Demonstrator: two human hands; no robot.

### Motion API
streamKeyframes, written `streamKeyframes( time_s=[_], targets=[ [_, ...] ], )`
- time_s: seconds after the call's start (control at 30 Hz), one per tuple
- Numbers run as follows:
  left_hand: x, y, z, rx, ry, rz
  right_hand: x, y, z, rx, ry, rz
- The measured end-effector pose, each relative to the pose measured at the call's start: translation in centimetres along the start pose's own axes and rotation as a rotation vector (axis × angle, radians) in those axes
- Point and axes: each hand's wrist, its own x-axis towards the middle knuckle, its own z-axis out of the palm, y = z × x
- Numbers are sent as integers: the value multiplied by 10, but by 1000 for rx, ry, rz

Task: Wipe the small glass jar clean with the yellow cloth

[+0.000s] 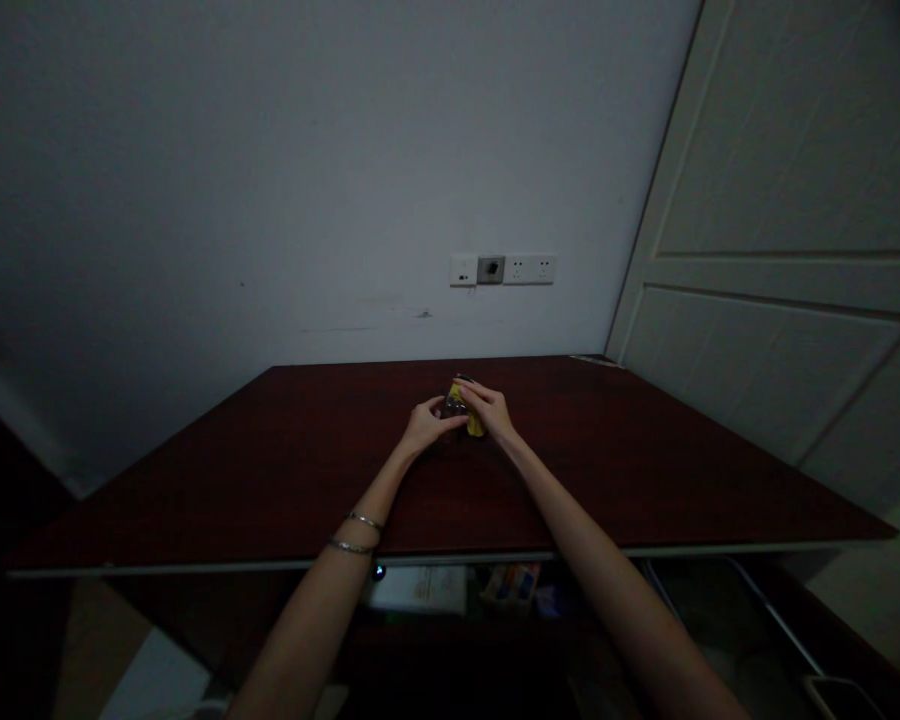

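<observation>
Both my arms reach out over a dark red-brown table (270, 470). My left hand (424, 425) and my right hand (490, 408) meet near the middle of the far half, fingers curled round a small yellow object (474, 424) with a dark or clear part at its top. It is too small and dim to name. The left hand pinches it from the left, and the right hand covers it from the right and above. Two thin bangles (360, 532) sit on my left wrist.
A white wall with a row of sockets (502, 269) stands behind the table. A white panelled door (780, 270) is at the right. Below the table's front edge lie papers and small packets (450, 588) and a metal frame (780, 620).
</observation>
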Motion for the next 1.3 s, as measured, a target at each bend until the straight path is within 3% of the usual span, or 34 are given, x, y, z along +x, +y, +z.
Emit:
streamKeyframes(
  time_s=[0.17, 0.33, 0.53, 0.63, 0.83, 0.9, 1.07, 1.2, 1.3],
  targets=[
    [-1, 6, -1, -123, -18, -73, -2, -3, 2, -60, -85, -125],
    [-5, 13, 0, -156, -74, -80, 2, 4, -1, -3, 37, -30],
    [-4, 10, -1, -136, -66, -83, 2, 0, 2, -25, 14, 30],
    [-3, 8, -3, -130, -42, -114, 0, -6, 1, -33, -75, 24],
    [-1, 8, -6, -208, -41, -238, -2, -12, -10, -77, -400, -34],
    [0, 7, -7, -208, -68, -272, -3, -9, -10, -121, -428, -76],
    [2, 2, -8, -191, -124, -322, -3, 0, -5, -181, -332, -105],
    [4, -1, -11, -230, -197, -339, -2, -5, -4, -115, -258, -28],
    [5, -2, -13, -211, -244, -302, 0, -10, -6, -77, -122, 41]
  ],
)
